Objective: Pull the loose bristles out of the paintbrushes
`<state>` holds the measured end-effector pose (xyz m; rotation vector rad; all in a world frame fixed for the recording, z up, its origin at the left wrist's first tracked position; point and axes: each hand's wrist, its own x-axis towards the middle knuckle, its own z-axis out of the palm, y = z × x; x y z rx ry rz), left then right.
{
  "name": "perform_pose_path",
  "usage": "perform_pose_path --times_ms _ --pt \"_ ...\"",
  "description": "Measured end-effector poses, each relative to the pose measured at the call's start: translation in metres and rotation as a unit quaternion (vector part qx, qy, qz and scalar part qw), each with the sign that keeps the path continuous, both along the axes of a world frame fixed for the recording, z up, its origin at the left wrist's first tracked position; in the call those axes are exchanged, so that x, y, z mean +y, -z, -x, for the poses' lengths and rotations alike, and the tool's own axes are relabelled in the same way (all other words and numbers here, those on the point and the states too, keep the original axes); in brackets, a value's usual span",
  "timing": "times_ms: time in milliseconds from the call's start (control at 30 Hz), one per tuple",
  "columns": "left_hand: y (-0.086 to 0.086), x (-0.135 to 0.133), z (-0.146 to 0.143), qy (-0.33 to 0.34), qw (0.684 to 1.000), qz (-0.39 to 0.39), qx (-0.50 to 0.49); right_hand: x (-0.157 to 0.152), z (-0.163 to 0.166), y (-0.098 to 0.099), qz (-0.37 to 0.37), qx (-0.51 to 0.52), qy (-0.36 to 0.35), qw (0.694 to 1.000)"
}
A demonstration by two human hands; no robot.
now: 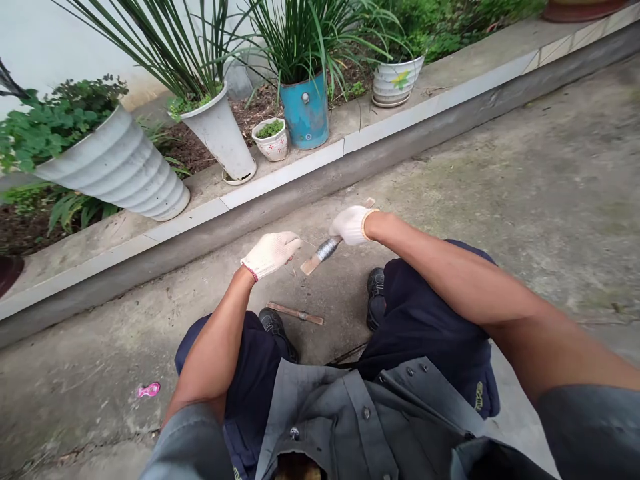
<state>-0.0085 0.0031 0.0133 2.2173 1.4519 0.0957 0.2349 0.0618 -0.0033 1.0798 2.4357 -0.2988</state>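
Note:
My right hand (pixel 351 225), in a white knit glove, is closed around a flat wooden stick (pixel 311 265). A band of silvery-grey wire or thread (pixel 327 249) is wound round the stick just below the fist, and the stick's other end shows past the glove. My left hand (pixel 273 255), gloved alike, is pinched at the fingertips, a little left of the stick. From it a thin strand (pixel 309 243) runs toward the wound band; whether it is wire or thread I cannot tell. A second wooden stick (pixel 295 312), bound near one end, lies on the ground by my left shoe.
Along the front runs a low tiled ledge (pixel 295 165) with several potted plants, among them a ribbed white pot (pixel 125 167), a blue pot (pixel 306 115) and a small white pot (pixel 273 141). A pink object (pixel 149 389) lies on the concrete at left.

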Motion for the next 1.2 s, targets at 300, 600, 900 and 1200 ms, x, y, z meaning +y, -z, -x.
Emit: perform_pose_path --times_ms 300,600,900,1200 --pt "0.018 0.004 -0.002 -0.026 0.995 0.05 -0.084 -0.005 -0.005 -0.015 0.038 0.172 -0.018 0.984" --pt "0.011 -0.011 -0.027 -0.01 0.987 0.119 -0.109 0.014 0.0 -0.011 -0.14 0.205 0.232 0.94" --pt "0.006 -0.012 -0.017 0.007 0.993 0.103 -0.053 0.01 0.001 -0.004 -0.074 -0.006 0.103 0.992" --pt "0.013 0.005 0.003 0.013 1.0 0.007 -0.026 0.0 -0.009 0.0 0.085 0.14 -0.063 0.985"
